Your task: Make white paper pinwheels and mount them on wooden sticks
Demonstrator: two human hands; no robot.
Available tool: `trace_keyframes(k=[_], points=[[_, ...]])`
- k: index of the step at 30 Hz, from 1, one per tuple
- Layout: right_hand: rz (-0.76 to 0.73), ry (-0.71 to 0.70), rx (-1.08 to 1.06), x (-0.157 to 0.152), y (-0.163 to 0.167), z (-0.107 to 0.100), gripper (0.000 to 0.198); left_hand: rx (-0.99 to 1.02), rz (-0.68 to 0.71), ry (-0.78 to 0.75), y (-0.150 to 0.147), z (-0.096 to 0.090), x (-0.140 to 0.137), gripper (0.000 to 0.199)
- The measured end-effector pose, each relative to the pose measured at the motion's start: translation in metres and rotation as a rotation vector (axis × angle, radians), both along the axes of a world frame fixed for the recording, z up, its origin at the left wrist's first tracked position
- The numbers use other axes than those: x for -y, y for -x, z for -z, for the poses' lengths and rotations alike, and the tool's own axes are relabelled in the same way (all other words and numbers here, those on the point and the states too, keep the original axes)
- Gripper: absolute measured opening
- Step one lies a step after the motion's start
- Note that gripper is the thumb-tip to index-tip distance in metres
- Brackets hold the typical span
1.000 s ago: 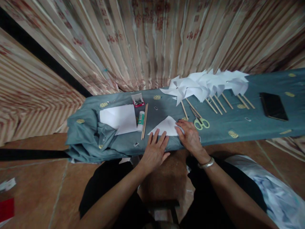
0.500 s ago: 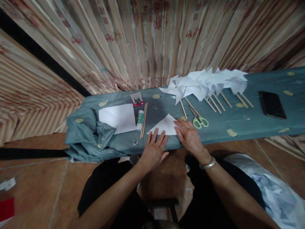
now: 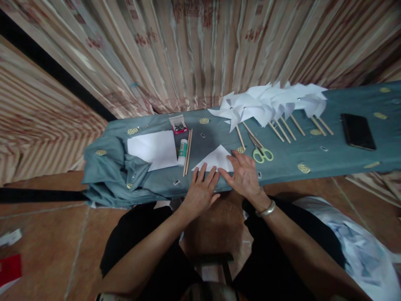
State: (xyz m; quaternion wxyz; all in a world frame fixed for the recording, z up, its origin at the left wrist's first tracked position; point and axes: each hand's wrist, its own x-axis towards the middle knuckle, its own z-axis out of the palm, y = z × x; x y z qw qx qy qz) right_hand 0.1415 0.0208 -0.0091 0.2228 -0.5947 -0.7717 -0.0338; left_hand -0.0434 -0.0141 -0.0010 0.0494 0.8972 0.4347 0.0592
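Note:
A white sheet of paper folded into a triangle (image 3: 217, 158) lies flat near the front edge of the cloth-covered table. My left hand (image 3: 200, 191) rests with spread fingertips on its lower left edge. On its right side lies my right hand (image 3: 245, 173), fingers apart, thumb by the bottom edge; part of the paper's right corner is hidden under it. Left of the triangle are two wooden sticks (image 3: 188, 152), a glue stick (image 3: 182, 152) and a small open box of metal pins (image 3: 178, 126). Scissors with green handles (image 3: 262, 154) lie just beyond my right hand.
Several white paper pinwheels (image 3: 272, 102) on sticks lie in a row along the back. A stack of white paper (image 3: 153, 148) is at left, a black phone (image 3: 357, 131) at right. A plastic bag (image 3: 360, 246) stands on the floor beside my leg.
My right hand has slid toward the left along the triangle's bottom edge, its thumb now near my left fingers. My left hand stays on the paper. The whole view has shifted slightly.

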Motion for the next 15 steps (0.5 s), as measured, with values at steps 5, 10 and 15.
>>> trace_keyframes(k=[5,10,15], points=[[0.004,0.001,-0.016,0.008,-0.015,0.003,0.044,-0.028,-0.003,0.015,0.003,-0.002,0.001,0.065],[0.105,0.011,-0.074,0.019,-0.051,0.005,0.042,-0.019,0.005,0.012,0.012,-0.001,0.005,0.064],[0.113,-0.002,-0.116,0.023,-0.063,0.009,0.036,-0.013,-0.024,-0.03,0.02,-0.003,0.012,0.061]])
